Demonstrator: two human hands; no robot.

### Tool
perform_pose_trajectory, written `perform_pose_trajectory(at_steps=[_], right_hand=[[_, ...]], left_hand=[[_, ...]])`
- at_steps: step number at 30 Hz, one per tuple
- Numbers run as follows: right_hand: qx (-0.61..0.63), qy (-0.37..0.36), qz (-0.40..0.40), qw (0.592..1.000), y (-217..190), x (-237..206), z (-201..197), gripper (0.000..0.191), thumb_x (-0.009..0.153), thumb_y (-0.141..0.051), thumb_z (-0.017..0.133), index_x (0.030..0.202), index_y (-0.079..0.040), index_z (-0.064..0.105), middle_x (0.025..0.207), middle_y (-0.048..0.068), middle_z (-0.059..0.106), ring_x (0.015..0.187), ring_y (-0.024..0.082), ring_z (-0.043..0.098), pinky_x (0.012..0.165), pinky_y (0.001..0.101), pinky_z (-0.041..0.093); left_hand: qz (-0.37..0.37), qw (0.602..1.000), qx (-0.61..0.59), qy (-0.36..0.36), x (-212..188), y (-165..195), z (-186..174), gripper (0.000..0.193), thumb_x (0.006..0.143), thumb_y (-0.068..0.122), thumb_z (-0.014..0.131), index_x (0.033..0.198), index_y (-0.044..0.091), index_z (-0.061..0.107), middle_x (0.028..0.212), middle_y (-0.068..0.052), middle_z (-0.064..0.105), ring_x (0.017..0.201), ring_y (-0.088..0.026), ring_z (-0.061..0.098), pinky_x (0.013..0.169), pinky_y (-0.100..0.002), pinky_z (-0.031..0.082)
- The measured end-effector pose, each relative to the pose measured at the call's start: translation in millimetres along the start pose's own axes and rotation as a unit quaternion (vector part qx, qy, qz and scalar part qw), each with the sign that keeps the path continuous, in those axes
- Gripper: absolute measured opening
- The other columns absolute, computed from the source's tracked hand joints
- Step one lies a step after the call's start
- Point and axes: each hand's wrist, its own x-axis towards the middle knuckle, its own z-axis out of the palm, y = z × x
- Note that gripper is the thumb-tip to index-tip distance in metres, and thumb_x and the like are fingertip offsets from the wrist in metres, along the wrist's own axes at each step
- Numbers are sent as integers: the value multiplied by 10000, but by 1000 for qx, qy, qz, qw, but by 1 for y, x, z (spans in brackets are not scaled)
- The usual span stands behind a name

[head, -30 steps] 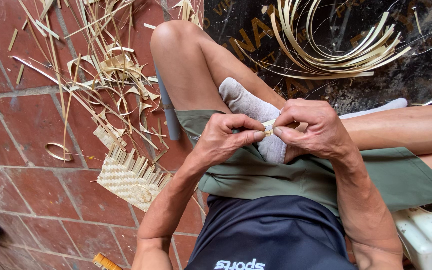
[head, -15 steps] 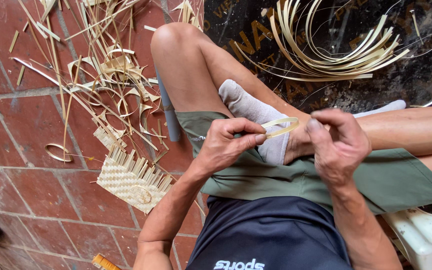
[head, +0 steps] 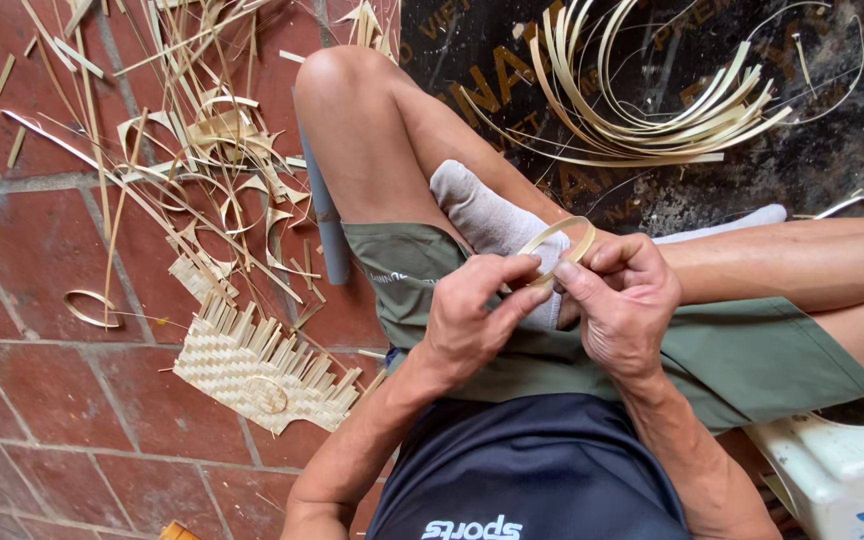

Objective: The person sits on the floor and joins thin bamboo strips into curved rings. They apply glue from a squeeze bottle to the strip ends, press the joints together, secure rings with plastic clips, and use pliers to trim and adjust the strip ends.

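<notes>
Strip that was held nearly flat 0.5 s ago was now bent into a small bamboo loop (head: 558, 245) over the socked foot (head: 487, 222). L hand (head: 472, 320) & R hand (head: 624, 305) both closed, fingertips pinching its ends together, so the ring looked about formed

Woven mat (head: 257, 375) on floor (head: 42, 400) left of hands (head: 552, 310).
</notes>
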Motion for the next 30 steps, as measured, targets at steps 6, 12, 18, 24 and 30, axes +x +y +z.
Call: perform_pose_trajectory(at_steps=[6,12,18,24,30], right_hand=[[-9,7,2,1000,1,4,0,265,908,147,725,1005,-24,547,957,58,642,819,97,654,760,239,570],[-16,0,-5,1000,1,7,-2,268,901,147,731,995,-27,549,961,45,634,834,90,654,779,242,581],[-68,-39,3,997,-6,12,-5,259,897,114,739,988,-34,547,934,29,640,814,72,647,747,234,574],[-182,-133,-1,974,-21,15,-1,228,893,47,758,960,-26,552,884,11,633,764,40,603,658,214,532],[-236,-242,7,941,-33,33,7,172,884,23,759,896,-17,592,806,13,621,649,36,593,517,214,513]], left_hand=[[166,976,133,51,-1,-4,2,336,863,17,837,1142,5,650,943,-74,674,820,-257,645,795,-401,515],[162,977,128,43,-2,-5,5,315,875,22,831,1137,4,658,959,-69,691,830,-242,660,794,-393,511],[43,998,17,-30,6,-3,-13,252,880,67,806,1115,68,714,1019,-78,716,926,-258,677,829,-354,540],[-138,985,-58,-82,8,3,-15,254,849,53,797,1096,50,736,902,-57,704,763,-148,652,694,-276,542],[-199,969,-125,-78,2,-2,-14,275,852,34,789,1116,7,719,895,-31,737,781,-76,640,700,-252,541]])
